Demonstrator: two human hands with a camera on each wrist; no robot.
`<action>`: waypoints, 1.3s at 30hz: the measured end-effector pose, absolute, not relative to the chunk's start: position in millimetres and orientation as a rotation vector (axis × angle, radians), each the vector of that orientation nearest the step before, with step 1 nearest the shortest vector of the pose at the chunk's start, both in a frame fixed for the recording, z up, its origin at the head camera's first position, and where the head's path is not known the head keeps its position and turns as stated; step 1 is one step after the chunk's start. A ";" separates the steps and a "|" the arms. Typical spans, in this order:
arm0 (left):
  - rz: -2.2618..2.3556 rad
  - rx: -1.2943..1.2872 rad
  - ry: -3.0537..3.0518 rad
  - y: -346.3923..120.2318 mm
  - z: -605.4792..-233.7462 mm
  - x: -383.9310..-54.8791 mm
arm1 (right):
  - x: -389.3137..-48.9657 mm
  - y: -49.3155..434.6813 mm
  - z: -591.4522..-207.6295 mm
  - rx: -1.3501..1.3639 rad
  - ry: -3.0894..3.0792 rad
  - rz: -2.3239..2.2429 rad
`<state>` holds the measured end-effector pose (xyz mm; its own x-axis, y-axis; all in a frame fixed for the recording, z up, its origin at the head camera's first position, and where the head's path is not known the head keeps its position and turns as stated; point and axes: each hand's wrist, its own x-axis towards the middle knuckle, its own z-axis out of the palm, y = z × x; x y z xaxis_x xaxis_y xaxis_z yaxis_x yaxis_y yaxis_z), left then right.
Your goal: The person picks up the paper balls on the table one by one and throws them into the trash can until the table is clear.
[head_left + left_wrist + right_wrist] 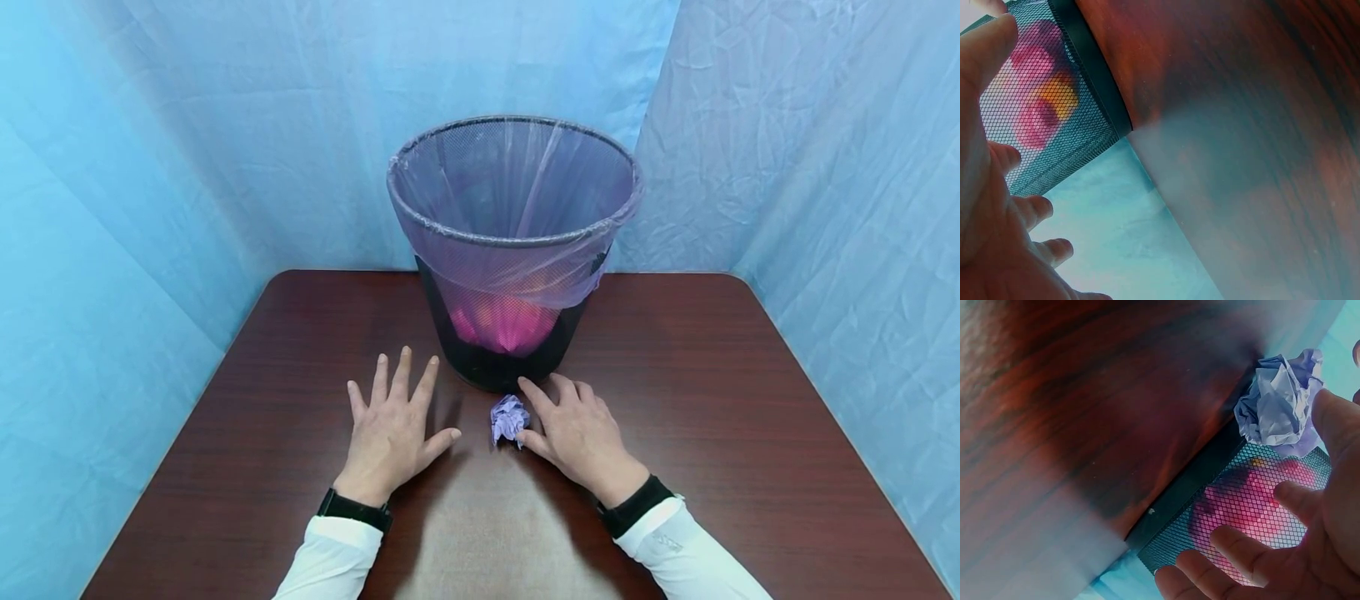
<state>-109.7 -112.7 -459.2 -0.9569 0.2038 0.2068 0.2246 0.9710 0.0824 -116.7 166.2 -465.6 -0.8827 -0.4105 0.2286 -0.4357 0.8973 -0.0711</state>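
Note:
A crumpled ball of purple paper (509, 418) lies on the table just in front of the bin. My right hand (583, 433) is right beside it, the thumb at the ball's edge and the fingers spread loosely past it. In the right wrist view the paper ball (1279, 403) sits by the thumb tip, not enclosed by the fingers; whether the thumb touches it I cannot tell. To the left, my left hand (389, 436) has its fingers spread straight, palm down, with nothing in it. Behind the ball stands a black mesh wastebasket (487, 367) with a translucent purple liner over its rim.
Pink and orange contents (510, 323) show through the mesh low in the wastebasket. The dark wooden table (750, 467) has rounded back corners. Blue cloth (225, 125) hangs behind it and along both sides.

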 end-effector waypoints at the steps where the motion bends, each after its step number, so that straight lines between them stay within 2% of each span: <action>1: -0.155 -0.321 -2.925 -112.9 -459.4 -109.9 | -116.9 165.3 -465.6 0.644 -2.864 0.174; 39: -0.188 -0.308 -2.931 -119.8 -461.1 -112.4 | -120.0 141.1 -473.2 0.788 -2.851 0.091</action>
